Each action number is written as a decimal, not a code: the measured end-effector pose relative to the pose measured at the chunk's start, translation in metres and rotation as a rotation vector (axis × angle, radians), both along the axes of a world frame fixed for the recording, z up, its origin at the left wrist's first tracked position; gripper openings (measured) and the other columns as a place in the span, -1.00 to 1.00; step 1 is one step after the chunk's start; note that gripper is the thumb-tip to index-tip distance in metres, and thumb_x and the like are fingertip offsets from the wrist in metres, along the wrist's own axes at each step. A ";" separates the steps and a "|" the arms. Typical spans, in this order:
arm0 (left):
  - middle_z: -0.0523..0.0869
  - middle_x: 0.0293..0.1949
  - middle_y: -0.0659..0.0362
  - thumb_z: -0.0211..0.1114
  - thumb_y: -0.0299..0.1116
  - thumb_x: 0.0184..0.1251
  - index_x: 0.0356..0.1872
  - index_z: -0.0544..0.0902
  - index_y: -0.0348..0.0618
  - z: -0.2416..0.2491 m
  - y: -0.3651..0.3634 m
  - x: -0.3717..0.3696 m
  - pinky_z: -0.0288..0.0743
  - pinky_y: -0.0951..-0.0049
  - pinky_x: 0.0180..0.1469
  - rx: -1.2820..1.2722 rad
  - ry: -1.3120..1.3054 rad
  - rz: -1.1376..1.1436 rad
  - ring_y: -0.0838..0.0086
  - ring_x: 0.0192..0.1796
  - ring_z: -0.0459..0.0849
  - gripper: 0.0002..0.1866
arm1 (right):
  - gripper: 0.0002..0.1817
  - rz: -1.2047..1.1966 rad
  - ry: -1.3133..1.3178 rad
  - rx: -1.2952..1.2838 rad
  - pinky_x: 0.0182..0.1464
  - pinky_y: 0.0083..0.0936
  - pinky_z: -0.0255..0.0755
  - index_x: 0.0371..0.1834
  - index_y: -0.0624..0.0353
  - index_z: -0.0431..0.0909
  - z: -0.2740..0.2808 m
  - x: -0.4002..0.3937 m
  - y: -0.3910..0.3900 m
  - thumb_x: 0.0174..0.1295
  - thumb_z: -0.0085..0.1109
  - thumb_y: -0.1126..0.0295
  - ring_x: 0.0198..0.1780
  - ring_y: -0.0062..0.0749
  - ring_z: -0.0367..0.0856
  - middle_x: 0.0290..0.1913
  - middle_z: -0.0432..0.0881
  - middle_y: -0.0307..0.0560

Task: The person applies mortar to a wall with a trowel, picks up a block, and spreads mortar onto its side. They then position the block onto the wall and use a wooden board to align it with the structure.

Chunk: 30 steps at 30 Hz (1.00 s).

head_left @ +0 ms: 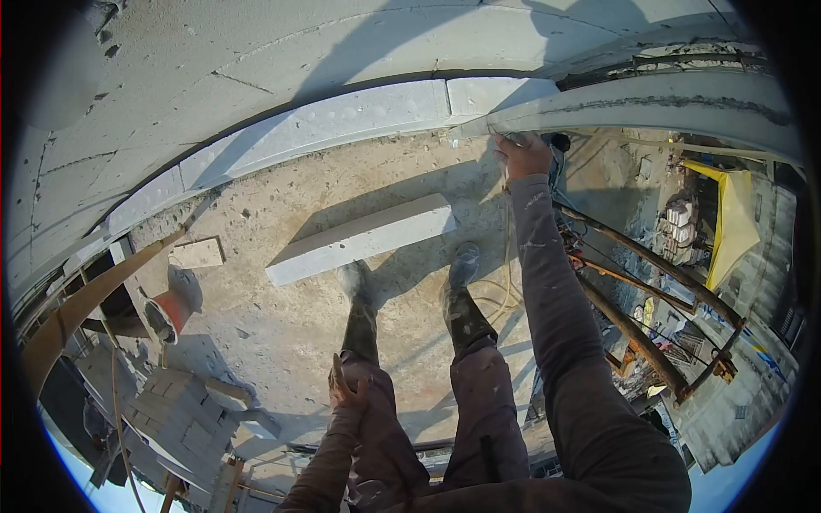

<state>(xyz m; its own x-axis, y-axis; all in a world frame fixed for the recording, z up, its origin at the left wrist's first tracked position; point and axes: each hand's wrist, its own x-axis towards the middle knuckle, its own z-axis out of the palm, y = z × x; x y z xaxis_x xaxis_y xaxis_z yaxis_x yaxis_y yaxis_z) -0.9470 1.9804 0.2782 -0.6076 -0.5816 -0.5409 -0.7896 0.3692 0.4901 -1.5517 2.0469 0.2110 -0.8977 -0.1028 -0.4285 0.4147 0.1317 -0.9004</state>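
My right hand (523,156) is stretched forward, its fingers bent closed at the end of a pale row of blocks (325,120), beside a grey concrete column (650,107). What those fingers grip is too small to make out. Beside my left thigh hangs my left hand (345,389), fingers loosely extended, holding nothing visible. A long white block (363,244) lies on the dusty floor (291,342) just beyond my boots.
At the left lie a red bucket (167,315), a small flat board (197,254) and stacked grey blocks (184,415). Rusty poles (646,256) line the right edge, with a drop beyond and a yellow sheet (735,218) below. A block wall (214,51) rises ahead.
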 end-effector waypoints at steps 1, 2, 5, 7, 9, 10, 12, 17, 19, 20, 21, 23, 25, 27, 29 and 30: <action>0.39 0.45 -0.30 0.40 -0.19 0.23 0.61 0.09 -0.25 -0.002 -0.003 -0.001 0.34 -0.09 0.43 0.009 0.013 0.023 -0.23 0.41 0.44 -0.03 | -0.75 -0.042 -0.134 -0.127 -0.05 -0.20 0.74 -0.02 0.27 0.66 0.001 -0.005 0.004 0.26 0.31 0.46 0.01 -0.08 0.77 -0.05 0.71 0.09; 0.45 0.41 -0.30 0.40 -0.18 0.23 0.61 0.11 -0.25 -0.005 -0.003 -0.002 0.34 -0.09 0.42 0.018 0.025 0.046 -0.22 0.39 0.46 -0.03 | -0.75 -0.039 -0.132 -0.126 -0.05 -0.20 0.74 -0.02 0.27 0.66 0.003 -0.010 0.007 0.26 0.31 0.46 0.01 -0.08 0.77 -0.05 0.71 0.09; 0.66 0.19 -0.23 0.40 -0.24 0.29 0.55 0.24 -0.19 -0.022 -0.007 -0.058 0.51 0.00 0.29 0.032 0.091 0.155 -0.15 0.20 0.65 -0.17 | -0.70 -0.295 -0.498 -0.242 0.00 -0.12 0.77 0.13 0.30 0.56 0.007 -0.017 0.008 0.34 0.18 0.49 0.05 0.01 0.75 0.02 0.68 0.16; 0.73 0.13 -0.13 0.41 -0.28 0.34 0.44 0.43 -0.15 -0.026 -0.015 -0.146 0.60 0.16 0.20 0.157 0.164 0.235 -0.02 0.14 0.74 -0.35 | -0.67 -0.243 -0.493 -0.200 0.03 -0.11 0.76 0.19 0.29 0.50 0.012 -0.018 0.005 0.38 0.10 0.52 0.06 0.07 0.74 0.07 0.66 0.16; 0.72 0.18 -0.11 0.40 -0.26 0.37 0.37 0.51 -0.20 -0.049 -0.024 -0.236 0.56 0.21 0.26 0.286 0.223 0.157 0.07 0.26 0.70 -0.42 | -0.70 -0.261 -0.491 -0.249 0.01 -0.11 0.77 0.16 0.27 0.52 0.011 -0.019 0.006 0.38 0.11 0.50 0.06 0.05 0.74 0.05 0.67 0.16; 0.74 0.15 -0.10 0.36 -0.28 0.41 0.36 0.51 -0.24 -0.066 -0.023 -0.280 0.55 0.27 0.26 0.414 0.362 0.207 0.16 0.24 0.72 -0.46 | -0.72 -0.290 -0.491 -0.305 -0.01 -0.11 0.77 0.13 0.26 0.54 0.007 -0.020 0.007 0.38 0.12 0.48 0.06 0.03 0.74 0.02 0.68 0.16; 0.78 0.09 0.00 0.30 -0.34 0.47 0.26 0.58 -0.33 -0.072 -0.027 -0.376 0.54 0.45 0.21 0.666 0.571 0.350 0.42 0.14 0.73 -0.58 | -0.76 -0.211 -0.481 -0.233 -0.03 -0.23 0.73 0.07 0.25 0.55 -0.016 -0.046 0.028 0.36 0.18 0.50 -0.09 -0.09 0.73 -0.10 0.67 0.06; 0.78 0.08 0.02 0.30 -0.32 0.51 0.26 0.63 -0.27 -0.034 -0.058 -0.530 0.56 0.45 0.18 0.481 0.713 0.318 0.41 0.14 0.72 -0.61 | -0.84 0.476 0.286 0.026 -0.19 -0.47 0.63 -0.09 0.27 0.66 0.017 -0.111 0.037 0.34 0.28 0.45 -0.30 -0.37 0.69 -0.26 0.71 -0.06; 0.80 0.02 0.03 0.32 -0.31 0.51 0.23 0.66 -0.26 -0.039 -0.064 -0.564 0.58 0.44 0.15 0.433 0.758 0.263 0.42 0.08 0.74 -0.63 | -0.83 0.869 0.788 0.147 -0.28 -0.56 0.58 -0.15 0.29 0.73 0.043 -0.131 0.028 0.34 0.32 0.40 -0.34 -0.47 0.68 -0.28 0.76 -0.09; 0.82 -0.03 0.04 0.33 -0.30 0.50 0.19 0.69 -0.25 -0.040 -0.064 -0.573 0.60 0.44 0.13 0.383 0.801 0.199 0.42 0.03 0.75 -0.65 | -0.83 0.871 0.784 0.152 -0.28 -0.56 0.58 -0.15 0.29 0.73 0.051 -0.140 0.020 0.34 0.32 0.40 -0.34 -0.47 0.68 -0.28 0.76 -0.09; 0.82 -0.03 0.04 0.33 -0.30 0.50 0.19 0.69 -0.25 -0.040 -0.066 -0.577 0.60 0.44 0.13 0.385 0.802 0.198 0.42 0.03 0.75 -0.65 | -0.81 0.928 0.643 0.194 -0.27 -0.55 0.58 -0.16 0.30 0.75 0.058 -0.149 0.004 0.33 0.34 0.38 -0.31 -0.47 0.70 -0.25 0.78 -0.05; 0.84 -0.08 0.06 0.36 -0.33 0.49 0.11 0.73 -0.23 -0.039 -0.074 -0.582 0.62 0.44 0.09 0.416 0.619 0.004 0.45 -0.04 0.76 -0.71 | -0.79 0.978 0.504 0.236 -0.26 -0.54 0.59 -0.16 0.31 0.77 0.078 -0.156 -0.020 0.33 0.36 0.35 -0.28 -0.47 0.73 -0.21 0.80 -0.02; 0.84 -0.19 0.10 0.37 -0.39 0.46 -0.04 0.76 -0.24 -0.028 -0.066 -0.573 0.62 0.44 0.00 0.479 0.698 0.137 0.50 -0.14 0.75 -0.83 | -0.75 1.179 0.421 0.196 -0.24 -0.55 0.60 -0.09 0.34 0.74 0.095 -0.152 -0.043 0.33 0.38 0.36 -0.30 -0.50 0.73 -0.21 0.79 -0.01; 0.84 -0.19 0.08 0.44 -0.38 0.38 -0.14 0.76 -0.22 -0.031 -0.056 -0.561 0.61 0.36 -0.05 0.417 0.574 0.349 0.39 -0.20 0.79 -0.85 | -0.74 0.967 0.263 0.049 -0.28 -0.54 0.60 -0.06 0.34 0.72 0.090 -0.133 -0.049 0.35 0.38 0.34 -0.34 -0.50 0.71 -0.24 0.78 -0.01; 0.80 -0.28 0.13 0.37 -0.46 0.43 -0.21 0.71 -0.22 -0.042 -0.035 -0.538 0.57 0.37 -0.15 0.404 0.672 0.541 0.49 -0.30 0.72 -0.94 | -0.71 0.754 0.108 -0.094 -0.33 -0.54 0.60 -0.04 0.35 0.71 0.084 -0.113 -0.033 0.36 0.38 0.32 -0.37 -0.50 0.70 -0.28 0.77 -0.01; 0.79 -0.29 0.15 0.33 -0.51 0.45 -0.21 0.69 -0.22 -0.044 -0.022 -0.528 0.57 0.39 -0.16 0.548 0.669 0.800 0.52 -0.29 0.70 -0.97 | -0.71 0.463 0.131 -0.155 -0.33 -0.55 0.60 -0.02 0.34 0.69 0.069 -0.105 -0.014 0.40 0.34 0.30 -0.38 -0.49 0.69 -0.29 0.76 -0.01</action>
<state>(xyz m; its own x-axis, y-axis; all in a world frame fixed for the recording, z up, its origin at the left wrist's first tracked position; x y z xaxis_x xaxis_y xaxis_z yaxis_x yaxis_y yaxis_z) -1.4753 1.9588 0.2344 -0.4325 -0.7152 -0.5491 -0.2265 -0.5032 0.8339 -1.6570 2.0334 0.2800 -0.7883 -0.5563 -0.2630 0.2263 0.1353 -0.9646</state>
